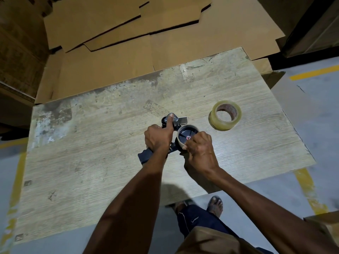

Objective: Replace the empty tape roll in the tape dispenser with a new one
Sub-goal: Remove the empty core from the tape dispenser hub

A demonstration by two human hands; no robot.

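Note:
A black hand-held tape dispenser [145, 156] lies on its side in the middle of the wooden table [91, 162]. My left hand [158, 138] grips its frame, index finger stretched out over the metal front end. The empty cardboard roll [187, 128] sits on the dispenser's black hub. My right hand [199, 149] holds the near side of that roll, thumb and fingers curled on its rim. A new roll of clear tape [225, 115] lies flat on the table to the right, apart from both hands.
Flattened cardboard sheets [128, 43] are stacked beyond the table's far edge. The grey floor with yellow lines [313, 72] surrounds the table. My legs and a sandalled foot [215, 205] stand at the table's near edge.

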